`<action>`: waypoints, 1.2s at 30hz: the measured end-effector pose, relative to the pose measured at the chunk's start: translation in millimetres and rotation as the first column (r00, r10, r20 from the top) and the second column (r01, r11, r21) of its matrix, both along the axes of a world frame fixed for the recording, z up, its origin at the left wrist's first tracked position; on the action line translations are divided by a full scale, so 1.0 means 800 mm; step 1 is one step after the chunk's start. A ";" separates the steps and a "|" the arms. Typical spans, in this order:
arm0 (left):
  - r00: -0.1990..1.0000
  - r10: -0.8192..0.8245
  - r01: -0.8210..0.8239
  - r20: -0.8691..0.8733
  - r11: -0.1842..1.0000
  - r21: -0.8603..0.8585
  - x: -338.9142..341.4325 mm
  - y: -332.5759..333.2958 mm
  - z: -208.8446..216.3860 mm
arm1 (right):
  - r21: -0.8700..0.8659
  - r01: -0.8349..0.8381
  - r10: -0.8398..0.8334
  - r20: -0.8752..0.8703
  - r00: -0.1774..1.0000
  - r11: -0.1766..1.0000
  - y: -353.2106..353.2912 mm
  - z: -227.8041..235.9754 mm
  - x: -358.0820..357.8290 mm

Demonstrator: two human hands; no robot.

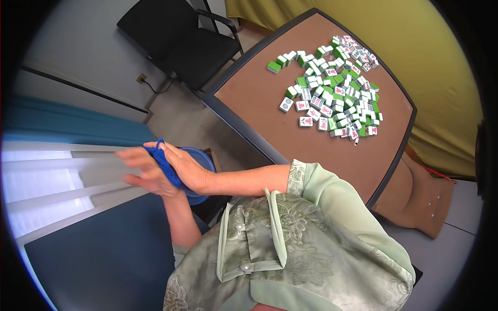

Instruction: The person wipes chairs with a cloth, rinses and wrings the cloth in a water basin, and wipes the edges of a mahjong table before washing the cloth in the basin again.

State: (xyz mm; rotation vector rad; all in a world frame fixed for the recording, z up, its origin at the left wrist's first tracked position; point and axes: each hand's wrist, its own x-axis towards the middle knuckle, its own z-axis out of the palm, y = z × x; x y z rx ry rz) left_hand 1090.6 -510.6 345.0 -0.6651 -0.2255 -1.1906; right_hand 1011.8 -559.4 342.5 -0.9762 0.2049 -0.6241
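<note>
A single wide fisheye view looks steeply down from the wearer's head, left-hand lens of a side-by-side pair. The floral green blouse (295, 228) is nearest, filling the lower middle, while the left fingers (135, 156) and right fingers (171, 151) lie within arm's reach, left of centre. Farther off at upper right, the brown tabletop (249, 93) is seen obliquely from above, turned cornerwise, its edges bowed by the lens. The view reaches out to the black armchair (176, 41) and yellow curtain (446, 93), with dark rounding at the corners.
</note>
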 end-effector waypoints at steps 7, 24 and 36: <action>0.522 0.373 -0.700 0.767 0.701 0.136 0.043 -0.027 0.035 | 0.484 0.087 -0.150 0.092 0.984 0.871 0.017 -0.015 0.026; 0.770 -0.031 -0.405 0.637 0.748 0.526 -0.016 0.044 -0.104 | -0.877 -0.179 -0.130 -0.261 0.957 0.446 0.018 -0.087 0.000; 0.819 -0.295 -0.483 0.492 0.108 0.869 0.063 0.025 -0.226 | -0.459 -0.323 0.113 -0.428 0.897 0.828 0.012 -0.128 -0.060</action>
